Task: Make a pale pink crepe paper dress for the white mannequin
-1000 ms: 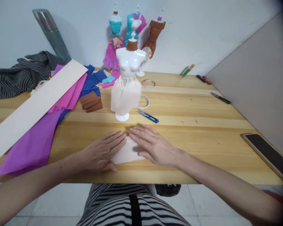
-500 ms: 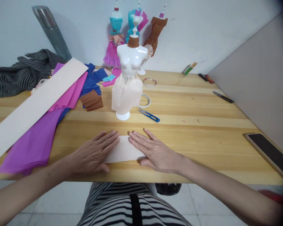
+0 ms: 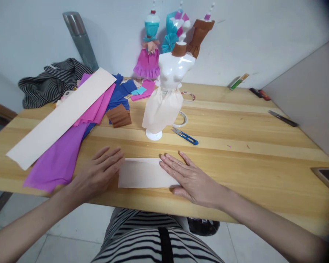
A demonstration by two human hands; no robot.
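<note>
A pale cream strip of crepe paper lies flat near the table's front edge. Over its right end my right hand rests flat, fingers stretched out. My left hand is just off the strip's left end, its fingers extended and holding nothing. Behind the strip stands a white mini mannequin with a brown neck band and a gathered cream skirt. Blue thread snips lie to the right of its base. A longer cream strip slants across coloured paper on the left.
Purple, blue and brown paper pieces lie at left, near a striped cloth and a flask. Dressed mannequins stand at the wall. Tape rolls, a knife and a phone are further right.
My left hand has moved left off the strip, uncovering its left end. My right hand stays on the strip. The camera view has turned slightly left.
</note>
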